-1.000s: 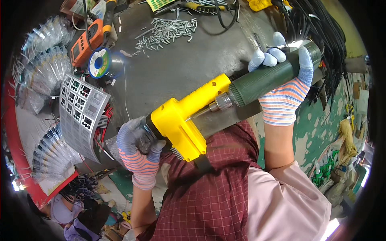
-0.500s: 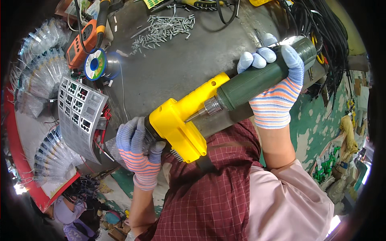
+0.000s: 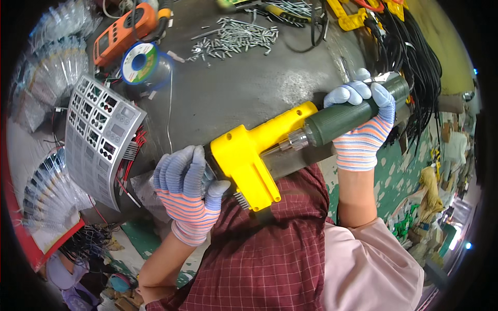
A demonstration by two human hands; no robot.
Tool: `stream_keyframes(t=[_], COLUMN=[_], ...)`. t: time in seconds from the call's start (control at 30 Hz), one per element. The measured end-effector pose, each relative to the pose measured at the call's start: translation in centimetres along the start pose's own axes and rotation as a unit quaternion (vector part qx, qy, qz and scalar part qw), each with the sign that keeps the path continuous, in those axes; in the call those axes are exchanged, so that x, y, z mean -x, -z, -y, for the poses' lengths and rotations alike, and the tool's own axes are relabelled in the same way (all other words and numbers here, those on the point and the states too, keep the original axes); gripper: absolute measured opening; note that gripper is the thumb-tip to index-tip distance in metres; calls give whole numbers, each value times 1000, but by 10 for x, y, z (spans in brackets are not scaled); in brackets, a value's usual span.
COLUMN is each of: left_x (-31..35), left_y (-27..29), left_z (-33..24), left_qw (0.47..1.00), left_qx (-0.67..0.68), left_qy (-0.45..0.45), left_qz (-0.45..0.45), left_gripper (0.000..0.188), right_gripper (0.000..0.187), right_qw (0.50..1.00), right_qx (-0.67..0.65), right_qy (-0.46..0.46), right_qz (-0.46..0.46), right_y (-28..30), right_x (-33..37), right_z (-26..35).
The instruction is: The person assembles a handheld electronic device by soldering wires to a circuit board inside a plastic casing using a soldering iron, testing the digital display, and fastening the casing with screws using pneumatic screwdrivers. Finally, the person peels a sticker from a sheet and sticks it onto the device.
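Note:
A yellow plastic tool housing [image 3: 241,160] with a handle-like arm lies slantwise over the table's near edge. My left hand [image 3: 188,193], in a striped knit glove, is closed around its dark left end, with the thumb below. Metal fins or pins show under that end. In my gloved right hand [image 3: 359,136] is a dark green electric screwdriver [image 3: 337,123], fingers wrapped around its body. Its metal chuck and bit point left toward the housing, by the inner corner between arm and body. Whether the bit touches a screw cannot be made out.
Loose screws [image 3: 238,40] lie in a pile at the far side, near yellow-handled pliers [image 3: 284,14]. On the left are a solder spool [image 3: 139,63], an orange meter [image 3: 124,35], a label sheet [image 3: 98,147] and bagged parts [image 3: 52,189]. Black cables [image 3: 415,67] hang at the right.
The table items sit differently in the picture, mostly shifted right and upward at the far side. The housing and left hand appear farther right. Both hands keep their holds.

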State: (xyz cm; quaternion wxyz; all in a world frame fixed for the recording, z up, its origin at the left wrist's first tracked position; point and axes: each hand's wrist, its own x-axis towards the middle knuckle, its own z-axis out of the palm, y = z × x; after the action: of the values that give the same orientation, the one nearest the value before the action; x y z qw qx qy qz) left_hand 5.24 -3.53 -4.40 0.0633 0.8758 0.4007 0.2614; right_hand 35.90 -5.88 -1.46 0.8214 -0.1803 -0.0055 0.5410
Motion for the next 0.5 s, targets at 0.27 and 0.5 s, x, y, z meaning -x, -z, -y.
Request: stream_keyframes(t=[0.27,0.5], left_x=[0,-3], left_y=[2,4], left_z=[-1,-3], left_qw=[1000,1000], left_qx=[-16,13], left_qy=[-11,-3], left_qz=[-6,-14], left_gripper=[54,58], right_gripper=[20,17], right_qw=[1000,999], right_qx=[22,37], right_qy=[4,21], right_qz=[4,-27], right_y=[2,-8], right_x=[3,9], right_z=[-1,1])
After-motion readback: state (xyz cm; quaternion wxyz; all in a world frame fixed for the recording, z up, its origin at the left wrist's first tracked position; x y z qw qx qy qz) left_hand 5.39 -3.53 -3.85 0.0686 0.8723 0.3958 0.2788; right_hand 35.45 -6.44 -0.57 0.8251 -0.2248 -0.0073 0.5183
